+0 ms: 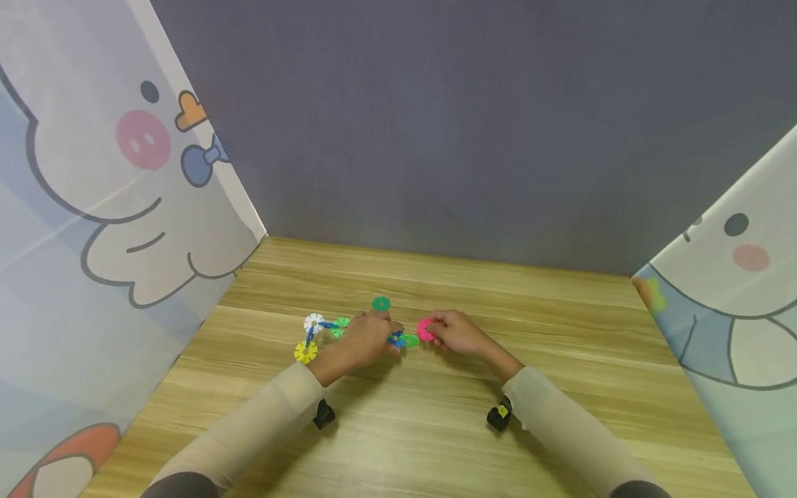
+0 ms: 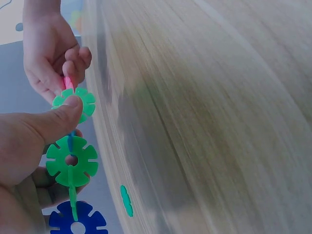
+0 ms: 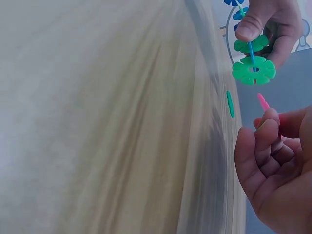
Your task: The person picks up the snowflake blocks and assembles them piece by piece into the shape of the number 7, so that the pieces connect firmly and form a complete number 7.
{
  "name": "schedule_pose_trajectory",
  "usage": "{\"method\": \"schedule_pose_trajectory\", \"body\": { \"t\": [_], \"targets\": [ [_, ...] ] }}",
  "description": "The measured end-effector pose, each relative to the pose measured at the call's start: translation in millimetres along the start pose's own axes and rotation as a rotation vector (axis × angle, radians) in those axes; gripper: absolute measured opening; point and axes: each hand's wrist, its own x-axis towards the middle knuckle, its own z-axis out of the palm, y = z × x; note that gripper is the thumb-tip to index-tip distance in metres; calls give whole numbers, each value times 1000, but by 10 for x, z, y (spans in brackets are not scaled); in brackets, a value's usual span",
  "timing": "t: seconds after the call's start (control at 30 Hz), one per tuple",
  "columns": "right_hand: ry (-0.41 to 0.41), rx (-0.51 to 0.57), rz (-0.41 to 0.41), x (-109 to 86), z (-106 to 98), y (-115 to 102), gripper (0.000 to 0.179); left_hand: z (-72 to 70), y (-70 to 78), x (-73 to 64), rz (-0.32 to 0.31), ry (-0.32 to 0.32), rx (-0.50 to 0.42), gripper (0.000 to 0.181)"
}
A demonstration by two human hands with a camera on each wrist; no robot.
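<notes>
My left hand (image 1: 366, 339) grips a chain of slotted plastic discs, with the thumb pressed on a piece near its right end. A light green disc (image 1: 409, 341) forms that end; in the right wrist view this green disc (image 3: 240, 73) faces my other hand. The chain runs leftward through blue discs and a white disc (image 1: 308, 320) to a yellow disc (image 1: 299, 354). My right hand (image 1: 461, 334) pinches a pink disc (image 1: 424, 330) by one side, its free edge pointing at the green end. In the right wrist view, a small gap separates pink from green.
Beyond my left hand, a loose dark green disc (image 1: 376, 304) lies on the wooden table (image 1: 411, 436). A grey wall (image 1: 436, 138) rises behind the table, and cartoon-printed panels stand at both sides. Black camera mounts (image 1: 323, 415) hang beneath the wrists.
</notes>
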Motion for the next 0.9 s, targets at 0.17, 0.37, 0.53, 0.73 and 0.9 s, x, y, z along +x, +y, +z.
{"method": "schedule_pose_trajectory", "body": {
  "t": [0.17,0.37,0.53,0.73,0.9],
  "targets": [
    [-7,46,12,-64,17,9,25,-7,3,-2,-4,4,-9,46],
    [-26,104,18,-109,31,31,25,-2,-3,-6,-7,25,-23,45],
    [-40,160,47,-134,50,23,27,0,-4,-3,-6,33,-33,45],
    [-64,245,61,-139,83,24,28,-22,6,-1,-15,22,-57,46],
    [-78,301,69,-134,111,52,31,-22,10,5,-18,14,-66,47]
  ]
}}
